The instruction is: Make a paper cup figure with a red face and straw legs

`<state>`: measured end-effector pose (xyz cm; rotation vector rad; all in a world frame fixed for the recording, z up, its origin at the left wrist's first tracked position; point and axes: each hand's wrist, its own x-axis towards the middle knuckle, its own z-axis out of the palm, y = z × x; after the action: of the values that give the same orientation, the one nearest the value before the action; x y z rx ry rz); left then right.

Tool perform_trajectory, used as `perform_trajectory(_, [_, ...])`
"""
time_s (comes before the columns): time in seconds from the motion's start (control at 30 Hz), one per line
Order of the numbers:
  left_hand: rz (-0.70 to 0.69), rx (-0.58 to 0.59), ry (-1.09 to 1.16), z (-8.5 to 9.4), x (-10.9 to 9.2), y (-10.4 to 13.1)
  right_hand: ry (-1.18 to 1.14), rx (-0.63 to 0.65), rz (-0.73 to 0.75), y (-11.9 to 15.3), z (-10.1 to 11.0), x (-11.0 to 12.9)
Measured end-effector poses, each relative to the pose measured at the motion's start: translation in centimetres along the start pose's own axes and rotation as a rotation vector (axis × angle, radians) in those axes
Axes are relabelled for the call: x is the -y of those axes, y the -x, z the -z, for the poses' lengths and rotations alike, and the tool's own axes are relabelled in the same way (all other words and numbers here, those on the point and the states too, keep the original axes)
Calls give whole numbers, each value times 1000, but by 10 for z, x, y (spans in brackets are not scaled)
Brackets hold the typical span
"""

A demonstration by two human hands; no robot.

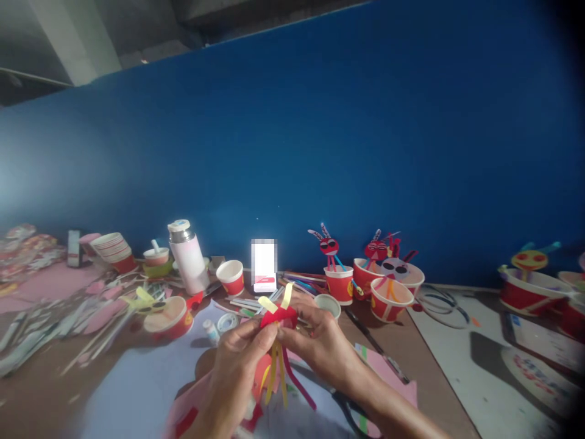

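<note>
Both my hands come together over the middle of the table around a red paper figure (pixel 284 315). Pale yellow strips stick up from its top, while yellow strips and one dark pink strip hang below. My left hand (pixel 240 360) pinches its left side between thumb and fingers. On the other side, my right hand (pixel 320 341) pinches it too, thumbs nearly meeting at the front. Fingers cover much of the figure. Beneath my hands lie pink paper (pixel 384 372) and scissors with dark handles (pixel 350 414), partly hidden by my right forearm.
A white flask (pixel 189 262), a red paper cup (pixel 230 278) and a phone (pixel 264 265) stand along the blue wall (pixel 292 134). Paper-cup figures, one in a red cup (pixel 339 286), stand to the right. A knife (pixel 365 329) lies nearby. Paper strips (pixel 31 347) cover the left.
</note>
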<state>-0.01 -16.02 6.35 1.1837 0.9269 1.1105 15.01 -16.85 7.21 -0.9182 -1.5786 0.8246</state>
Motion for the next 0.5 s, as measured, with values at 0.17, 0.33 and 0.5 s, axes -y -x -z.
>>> perform_trajectory(0.17, [20,-32,126,-3,-3,-3,-10,-1,-20,1,2,-3])
perform_trajectory(0.33, [1,-13,119,-3,-2,-5,-137,-86,-164,3,6,-12])
perform_trajectory(0.5, [27,26,97,-1,4,-6,-231,-38,-263,1,5,-20])
